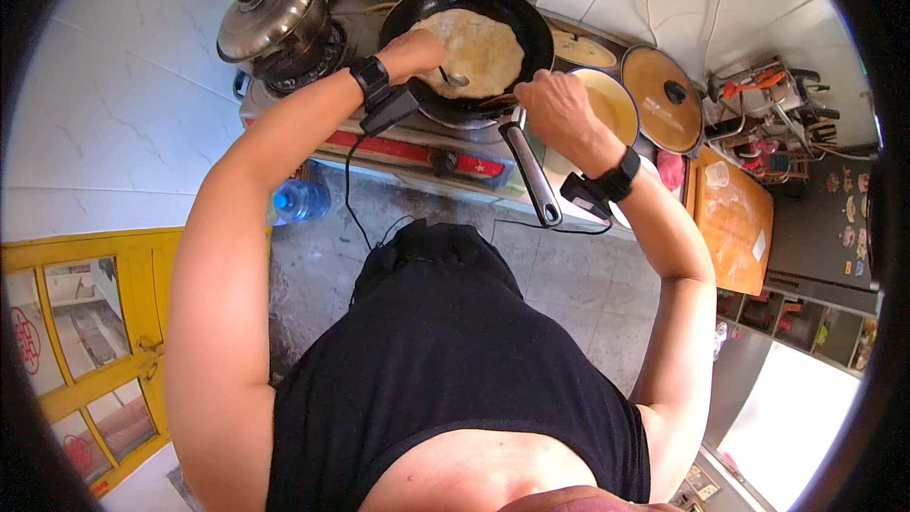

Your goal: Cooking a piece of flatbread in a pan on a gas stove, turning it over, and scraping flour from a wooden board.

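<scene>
A round flatbread (490, 50) lies in a black frying pan (533, 25) on the gas stove (341, 146). My left hand (416, 53) reaches over the pan's left side, closed around a metal spoon (458, 80) whose bowl rests on or just above the bread. My right hand (558, 107) is curled at the pan's right rim, above the base of the pan handle (532, 178). From its fingers a slim brown utensil (498, 101) seems to extend to the bread's near edge; its kind is unclear. The handle points towards me.
A lidded steel pot (270, 21) stands on the left burner. Right of the pan are an enamel bowl (615, 103), a glass lid (661, 96) and a floury wooden board (736, 220). Cables (348, 188) hang from wrist devices. A blue plastic bottle (302, 200) is below the stove.
</scene>
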